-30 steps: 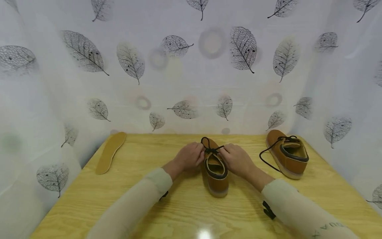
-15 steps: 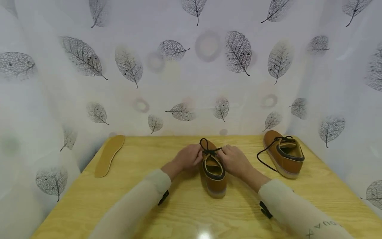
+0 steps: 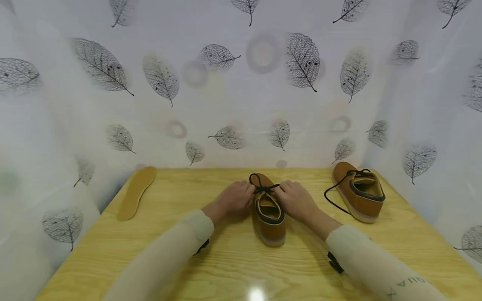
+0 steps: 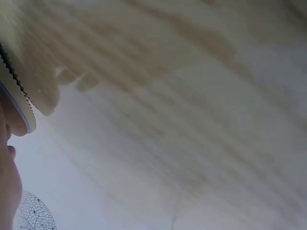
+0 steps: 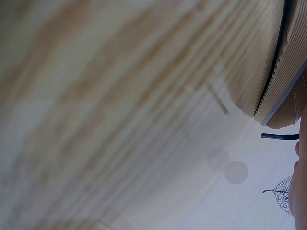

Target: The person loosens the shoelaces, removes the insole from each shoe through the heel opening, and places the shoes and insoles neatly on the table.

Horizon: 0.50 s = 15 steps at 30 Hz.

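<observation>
A brown lace-up shoe [image 3: 273,232] stands on the table, toe pointing away, its black shoelace [image 3: 265,189] tied in a knot with a loop at the top. On its left side my left hand [image 3: 236,197] pinches the lace near the knot, fingers curled. From the right, my right hand [image 3: 295,200] pinches the lace on the other side of the knot. In the right wrist view a black lace tip [image 5: 273,137] sticks out beside the fingers. The left wrist view catches only the edge of the shoe's sole [image 4: 29,120]. Both sets of fingertips are mostly hidden.
A second brown shoe [image 3: 367,207] stands at the back right, one long lace end trailing to the tabletop. At the back left lies a tan insole [image 3: 136,194]. A white curtain [image 3: 233,100] with leaf prints encloses the wooden table [image 3: 226,267].
The left hand has turned slightly, with its knuckles more on top. Otherwise both hands keep their place at the lace; the whole view shifts a little as the head moves.
</observation>
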Motion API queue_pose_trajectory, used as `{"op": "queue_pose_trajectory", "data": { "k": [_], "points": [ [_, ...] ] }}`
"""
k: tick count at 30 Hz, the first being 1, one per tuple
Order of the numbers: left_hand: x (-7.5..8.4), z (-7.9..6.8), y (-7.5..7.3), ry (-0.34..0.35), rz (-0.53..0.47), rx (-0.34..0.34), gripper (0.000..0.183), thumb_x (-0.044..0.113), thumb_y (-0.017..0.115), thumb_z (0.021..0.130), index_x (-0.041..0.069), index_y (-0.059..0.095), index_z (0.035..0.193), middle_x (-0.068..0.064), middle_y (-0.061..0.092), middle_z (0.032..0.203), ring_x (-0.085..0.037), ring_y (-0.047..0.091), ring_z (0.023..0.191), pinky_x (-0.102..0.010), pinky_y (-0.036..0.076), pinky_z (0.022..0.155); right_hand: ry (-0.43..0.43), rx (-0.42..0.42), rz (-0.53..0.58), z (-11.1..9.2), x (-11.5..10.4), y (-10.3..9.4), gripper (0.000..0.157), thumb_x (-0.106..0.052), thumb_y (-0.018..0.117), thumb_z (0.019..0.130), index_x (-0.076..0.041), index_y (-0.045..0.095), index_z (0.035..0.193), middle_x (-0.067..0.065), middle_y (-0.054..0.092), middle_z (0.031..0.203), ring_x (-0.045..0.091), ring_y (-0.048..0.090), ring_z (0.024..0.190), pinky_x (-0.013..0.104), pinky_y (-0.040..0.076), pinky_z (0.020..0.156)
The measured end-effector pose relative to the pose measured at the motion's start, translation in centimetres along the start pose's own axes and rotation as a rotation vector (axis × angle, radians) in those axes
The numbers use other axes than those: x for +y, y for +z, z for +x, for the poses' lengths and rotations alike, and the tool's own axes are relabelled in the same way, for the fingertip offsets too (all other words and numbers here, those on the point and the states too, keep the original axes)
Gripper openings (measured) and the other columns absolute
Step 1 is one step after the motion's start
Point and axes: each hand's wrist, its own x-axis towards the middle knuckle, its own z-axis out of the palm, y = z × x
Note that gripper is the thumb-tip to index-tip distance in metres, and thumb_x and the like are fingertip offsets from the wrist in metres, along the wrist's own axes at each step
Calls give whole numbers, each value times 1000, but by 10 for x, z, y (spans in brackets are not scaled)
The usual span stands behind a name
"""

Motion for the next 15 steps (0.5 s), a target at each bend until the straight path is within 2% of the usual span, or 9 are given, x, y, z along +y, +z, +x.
{"op": "queue_pose_trajectory", "data": {
  "k": [8, 11, 15],
  "points": [
    [-2, 3, 0, -59, -136, 17, 12, 15, 47, 99, 7, 50, 91, -6, 54, 82, -21, 53, 73, -36, 49, 69, 2, 12, 2, 2, 1, -2, 23, -24, 54, 102, -6, 62, 90, 7, 58, 79, 25, 58, 71, 38, 47, 58],
    [-1, 4, -4, -99, -201, 58, 11, 11, 48, 97, 7, 50, 87, -5, 53, 79, -20, 52, 70, -35, 48, 65, 6, 10, -1, 3, 0, -2, 20, -24, 58, 100, -7, 62, 91, 7, 58, 79, 25, 57, 71, 38, 47, 58],
    [2, 6, -5, -84, -182, 97, 12, 10, 50, 95, 7, 50, 84, -5, 53, 74, -20, 51, 66, -34, 47, 63, -10, 29, 7, 0, 0, -2, 19, -22, 60, 98, -5, 63, 90, 7, 57, 76, 25, 55, 67, 38, 46, 55]
  ]
}}
